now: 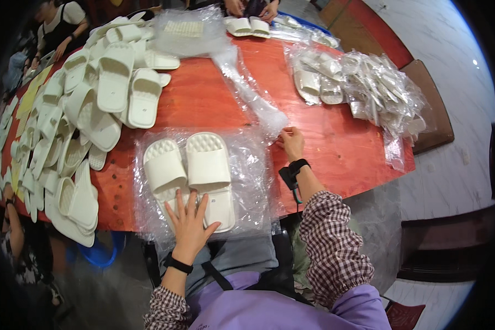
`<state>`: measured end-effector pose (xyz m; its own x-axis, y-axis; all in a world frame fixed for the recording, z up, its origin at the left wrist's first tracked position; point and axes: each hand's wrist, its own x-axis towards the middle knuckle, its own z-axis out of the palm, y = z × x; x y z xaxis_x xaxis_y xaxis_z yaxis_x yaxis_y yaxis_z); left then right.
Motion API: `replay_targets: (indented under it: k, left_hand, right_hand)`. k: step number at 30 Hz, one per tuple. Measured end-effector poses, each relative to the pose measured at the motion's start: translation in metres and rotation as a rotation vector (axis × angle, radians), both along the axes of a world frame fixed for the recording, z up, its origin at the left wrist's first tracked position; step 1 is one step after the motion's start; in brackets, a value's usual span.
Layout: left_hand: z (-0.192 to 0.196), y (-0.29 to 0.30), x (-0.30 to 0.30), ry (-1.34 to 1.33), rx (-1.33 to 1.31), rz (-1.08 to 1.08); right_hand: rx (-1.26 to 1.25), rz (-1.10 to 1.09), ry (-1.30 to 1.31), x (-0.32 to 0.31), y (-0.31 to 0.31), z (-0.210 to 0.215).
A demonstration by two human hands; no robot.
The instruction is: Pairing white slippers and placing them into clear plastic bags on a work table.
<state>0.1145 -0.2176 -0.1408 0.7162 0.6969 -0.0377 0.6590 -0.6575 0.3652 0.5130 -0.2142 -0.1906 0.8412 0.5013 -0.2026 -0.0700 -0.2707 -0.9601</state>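
Note:
A pair of white slippers lies side by side on a stack of clear plastic bags at the near edge of the red table. My left hand rests flat, fingers spread, on the heel ends of the slippers. My right hand reaches to the right of the pair and pinches the end of a long crumpled clear plastic bag that trails away across the table.
A big heap of white slippers covers the table's left side. Bagged slippers pile up at the right. Another person's hands hold slippers at the far edge; a person sits at far left.

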Motion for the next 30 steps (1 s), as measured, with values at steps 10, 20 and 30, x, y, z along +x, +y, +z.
replay_targets:
  k: [10, 20, 30]
  left_hand:
    - [-0.017, -0.001, 0.009, -0.108, 0.056, 0.001]
    - [-0.006, -0.03, 0.007, -0.19, 0.147, 0.083]
    - [0.052, -0.027, -0.023, -0.52, 0.051, -0.017]
  right_hand:
    - [-0.053, 0.09, -0.117, 0.036, -0.027, 0.01]
    - [0.629, -0.264, -0.105, 0.045, -0.099, 0.091]
    - [0.856, -0.065, -0.694, -0.054, -0.178, 0.273]
